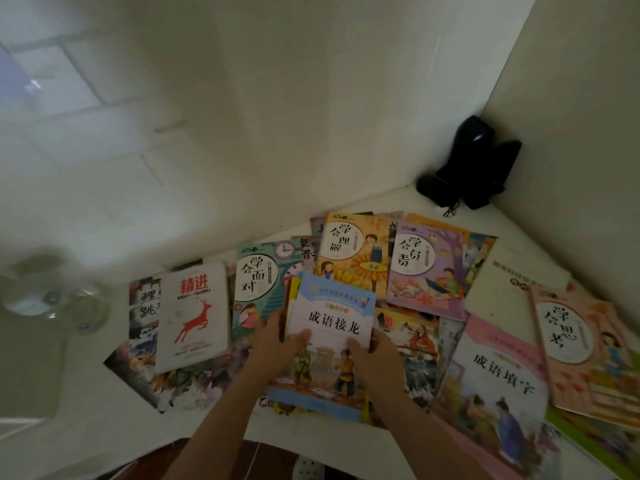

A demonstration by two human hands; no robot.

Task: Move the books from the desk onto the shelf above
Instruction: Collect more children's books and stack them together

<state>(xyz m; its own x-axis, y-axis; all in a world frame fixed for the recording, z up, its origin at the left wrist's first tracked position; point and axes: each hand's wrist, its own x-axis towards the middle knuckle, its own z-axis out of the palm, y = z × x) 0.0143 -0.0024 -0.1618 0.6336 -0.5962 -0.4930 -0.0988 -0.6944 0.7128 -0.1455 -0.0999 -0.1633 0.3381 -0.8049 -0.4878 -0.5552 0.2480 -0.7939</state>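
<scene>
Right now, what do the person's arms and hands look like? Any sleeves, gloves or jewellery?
Both forearms are bare up to the frame's bottom edge: no sleeves show. The left hand and right hand wear no gloves, and no rings, watch or bracelet show. The picture is dim and slightly blurred.

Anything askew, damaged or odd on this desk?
No damage or spill shows. The books lie overlapped at mixed angles across the desk, not stacked. Both hands, left and right, hold a small pile topped by a blue book. The dark thing in the corner is unclear.
</scene>
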